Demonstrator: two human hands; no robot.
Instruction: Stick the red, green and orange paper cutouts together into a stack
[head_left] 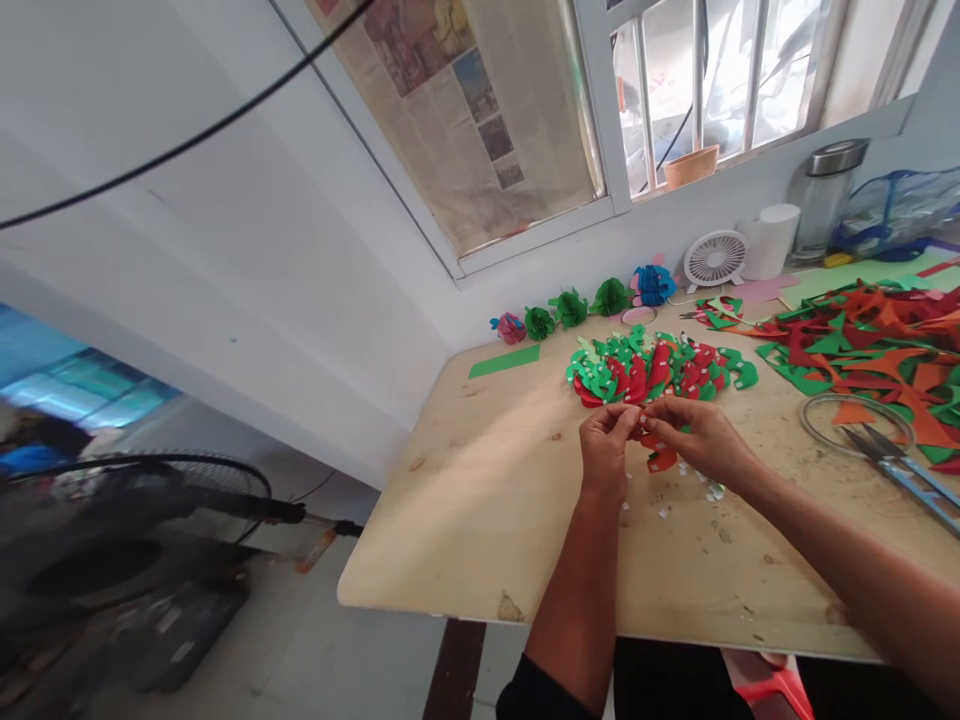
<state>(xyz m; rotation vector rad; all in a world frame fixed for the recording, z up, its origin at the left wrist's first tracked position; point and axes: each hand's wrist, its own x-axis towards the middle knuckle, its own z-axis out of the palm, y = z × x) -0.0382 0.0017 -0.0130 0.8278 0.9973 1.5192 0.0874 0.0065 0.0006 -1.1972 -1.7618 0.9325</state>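
Observation:
My left hand (606, 442) and my right hand (697, 432) meet above the table with thumbs and fingertips pinched together. What sits between the fingertips is too small and covered to make out. Just below my right fingers shows an orange paper cutout (663, 460); whether I hold it or it lies on the wood I cannot tell. Right behind my hands lies a heap of red and green paper cutouts (634, 372), several bearing small white squares. Tiny white paper scraps (715, 491) are scattered on the table (480, 500) by my right wrist.
Scissors (896, 470) and a wire ring (810, 425) lie at right before piled paper offcuts (885, 350). Along the wall stand folded green paper figures (571, 308), a small white fan (715, 261), a white roll (774, 242) and a glass bottle (823, 205). A green strip (504, 361) lies at left.

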